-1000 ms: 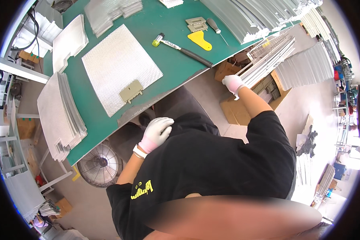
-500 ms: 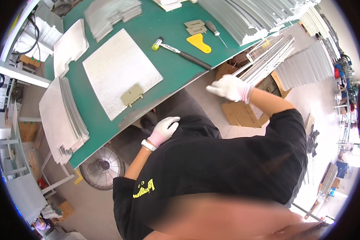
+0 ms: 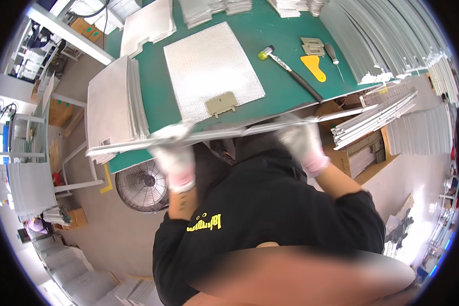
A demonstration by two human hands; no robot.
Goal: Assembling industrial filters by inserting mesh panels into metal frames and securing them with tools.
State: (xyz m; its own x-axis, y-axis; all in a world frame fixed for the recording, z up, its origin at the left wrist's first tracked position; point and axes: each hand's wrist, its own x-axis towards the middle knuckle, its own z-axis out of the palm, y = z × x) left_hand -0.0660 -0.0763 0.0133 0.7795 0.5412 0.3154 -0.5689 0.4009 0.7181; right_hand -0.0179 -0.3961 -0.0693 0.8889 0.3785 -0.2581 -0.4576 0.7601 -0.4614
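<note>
The left hand (image 3: 174,155) and right hand (image 3: 301,144) were closed around a long, slim, pale strip (image 3: 222,134), though blur hid where each finger sat. The strip's long axis ran crosswise from hand to hand, slanting along the near edge of the green table (image 3: 281,93) and reaching well past the left hand. Beyond it lay the mesh panel (image 3: 209,64), nearer the left hand, flat, silvery and finely textured; a notched olive plate (image 3: 221,104) rested by its near edge.

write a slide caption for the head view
Gloved left hand and right hand hold a long pale strip by a green table.
</note>
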